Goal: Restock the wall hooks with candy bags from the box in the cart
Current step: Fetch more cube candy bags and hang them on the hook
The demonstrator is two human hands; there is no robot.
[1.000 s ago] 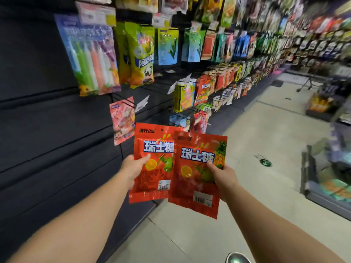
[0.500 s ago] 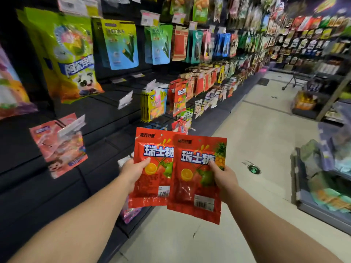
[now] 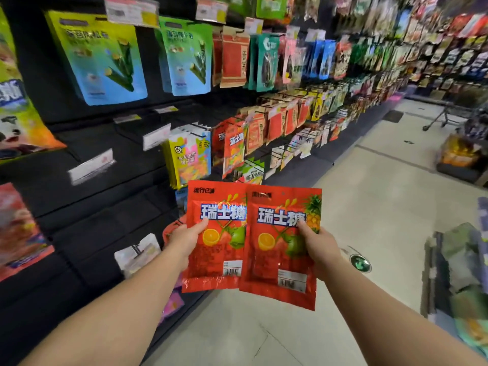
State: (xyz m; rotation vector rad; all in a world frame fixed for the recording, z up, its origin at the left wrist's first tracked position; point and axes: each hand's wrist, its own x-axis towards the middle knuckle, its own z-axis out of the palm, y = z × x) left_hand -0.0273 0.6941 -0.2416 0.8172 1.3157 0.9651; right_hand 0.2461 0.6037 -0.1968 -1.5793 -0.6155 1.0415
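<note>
Both hands carry stock as we walk the aisle: our left hand point(image 3: 186, 240) pinches 1 glossy red plastic candy bag with blue-and-white lettering and fruit pictures point(image 3: 215, 237) by its left edge, thumb across the front and fingers hidden behind, and our right hand point(image 3: 318, 245) pinches a matching second red candy bag point(image 3: 277, 249) by its right edge in the same way. The 2 bags are held upright side by side, the right one overlapping the left one's inner edge. Compared with 1 second ago, the grips and the bags' arrangement have not changed; what has changed is the wall. The dark slatted wall panel point(image 3: 87, 207) has slid leftward past us, the blue-and-green pouches point(image 3: 97, 59) now hang above at the upper left, and a hanging row of red bags with the same lettering point(image 3: 233, 146) has come much closer, now just above and behind the bags we hold, beside a yellow-and-blue packet stack point(image 3: 190, 157). We judge that we have reached, or nearly reached, the matching hook, so the next step is likely to thread each bag's top hole onto it. Neither bag is hung yet. Blurred at the right edge is something that may be the cart; we cannot tell.
</note>
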